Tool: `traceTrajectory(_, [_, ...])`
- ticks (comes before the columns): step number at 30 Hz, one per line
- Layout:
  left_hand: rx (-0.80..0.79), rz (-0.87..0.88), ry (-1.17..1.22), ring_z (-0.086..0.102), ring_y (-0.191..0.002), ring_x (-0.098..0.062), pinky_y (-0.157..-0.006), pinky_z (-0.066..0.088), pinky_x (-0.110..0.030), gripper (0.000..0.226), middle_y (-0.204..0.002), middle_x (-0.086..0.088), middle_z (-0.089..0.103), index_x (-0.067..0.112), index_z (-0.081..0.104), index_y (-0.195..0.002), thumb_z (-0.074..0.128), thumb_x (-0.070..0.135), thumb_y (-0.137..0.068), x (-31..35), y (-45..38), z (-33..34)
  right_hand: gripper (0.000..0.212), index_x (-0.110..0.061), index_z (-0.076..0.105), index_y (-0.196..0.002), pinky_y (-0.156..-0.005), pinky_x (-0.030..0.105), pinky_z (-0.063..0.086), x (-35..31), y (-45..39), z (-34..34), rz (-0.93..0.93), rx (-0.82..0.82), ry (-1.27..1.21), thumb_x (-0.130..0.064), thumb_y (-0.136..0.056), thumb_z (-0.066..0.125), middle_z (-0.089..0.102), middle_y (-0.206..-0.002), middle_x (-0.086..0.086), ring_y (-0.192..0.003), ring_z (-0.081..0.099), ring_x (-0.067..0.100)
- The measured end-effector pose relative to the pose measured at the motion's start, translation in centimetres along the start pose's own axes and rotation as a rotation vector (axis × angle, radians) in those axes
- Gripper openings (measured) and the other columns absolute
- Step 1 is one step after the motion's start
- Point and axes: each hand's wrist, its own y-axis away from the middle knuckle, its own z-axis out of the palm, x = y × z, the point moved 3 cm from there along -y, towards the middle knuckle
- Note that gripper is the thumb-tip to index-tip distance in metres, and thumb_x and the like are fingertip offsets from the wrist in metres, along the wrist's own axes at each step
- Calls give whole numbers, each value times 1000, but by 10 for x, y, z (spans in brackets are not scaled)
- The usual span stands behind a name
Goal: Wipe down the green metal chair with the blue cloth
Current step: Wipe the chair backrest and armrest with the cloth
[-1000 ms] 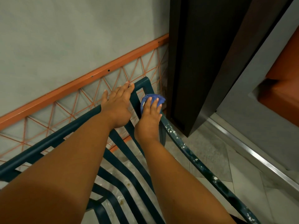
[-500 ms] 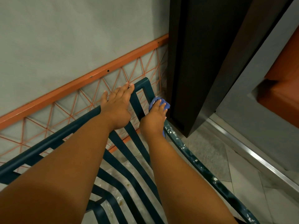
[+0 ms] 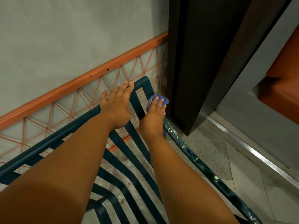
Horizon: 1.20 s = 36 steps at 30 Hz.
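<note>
The left hand (image 3: pixel 117 109) is laid flat, fingers straight, on the top rail of the green metal chair (image 3: pixel 139 101); the right hand (image 3: pixel 153 118) is pressed, fingers extended, onto the blue cloth (image 3: pixel 159 101) at the chair's far corner. Most of the cloth is hidden beneath the fingers — only a bunched edge is seen. The chair, dark teal with slatted bars and white paint flecks, is cut off below. No writing can be read.
</note>
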Motion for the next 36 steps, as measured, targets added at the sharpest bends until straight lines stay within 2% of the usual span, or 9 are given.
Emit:
traceTrajectory(3, [11, 3, -6, -6, -147, -14, -114, -10, -49, 96, -160, 9, -10, 31, -12, -150, 55, 8, -84, 0, -1, 0, 96, -11, -9, -150, -119, 44, 0, 15, 15, 7, -115, 55, 159, -7, -86, 62, -14, -158, 13, -145, -13, 34])
traceTrajectory(6, [11, 7, 2, -7, -147, -15, -114, -11, -49, 97, -160, 8, -10, 31, -12, -150, 55, 9, -84, 0, 0, 0, 89, -9, -5, -151, -119, 45, 11, 28, 15, 0, 43, -20, 220, -2, -87, 56, -6, -159, 16, -146, -2, 35])
traceTrajectory(11, [10, 10, -2, -7, -147, -15, -115, -10, -50, 95, -160, 8, -10, 31, -11, -151, 55, 9, -85, 1, 1, 0, 30, -7, 47, -127, -94, 38, 47, 11, -33, -53, 192, -197, 58, -15, -98, 43, 53, -126, 16, -117, 52, 31])
traceTrajectory(14, [32, 13, -8, -6, -147, -16, -115, -9, -50, 96, -160, 9, -9, 31, -10, -151, 56, 10, -84, 0, -1, 1, 41, -9, 57, -118, -93, 43, 47, -17, -46, -71, 37, -220, -276, -39, -101, 36, 59, -115, 14, -110, 55, 30])
traceTrajectory(17, [28, 16, -17, -4, -147, -16, -115, -8, -50, 97, -160, 9, -8, 31, -10, -151, 57, 11, -84, 0, -1, 1, 41, -13, 58, -120, -90, 39, 46, -17, -45, -69, 27, -249, -407, -41, -101, 35, 59, -114, 9, -106, 54, 25])
traceTrajectory(23, [26, 16, -14, -7, -147, -15, -114, -11, -50, 97, -160, 9, -10, 31, -11, -150, 57, 12, -84, -1, -1, 1, 42, -13, 32, -143, -103, 42, 42, -12, -44, -63, 163, -422, 204, -19, -102, 35, 47, -135, 17, -123, 47, 32])
traceTrajectory(27, [33, 2, -22, -7, -147, -15, -113, -12, -50, 97, -159, 10, -11, 31, -11, -150, 57, 13, -84, 1, 0, 2, 68, -12, 19, -149, -116, 42, 22, -10, -17, -39, 42, -129, -170, 5, -89, 46, 25, -153, 11, -141, 24, 28])
traceTrajectory(31, [22, -12, -19, -7, -146, -14, -113, -12, -50, 98, -159, 10, -10, 32, -11, -150, 58, 11, -83, 1, 0, 3, 92, -14, 2, -152, -120, 37, -1, 17, 27, 4, -145, 56, -78, 14, -78, 49, -9, -160, 6, -145, -16, 27])
traceTrajectory(36, [3, -10, -15, -7, -146, -14, -114, -11, -49, 97, -159, 11, -10, 33, -11, -150, 57, 11, -84, 0, 0, 2, 75, -17, 20, -150, -110, 9, 0, 33, 50, 2, -110, 23, -382, 16, -86, 42, 9, -159, -2, -147, 1, 13])
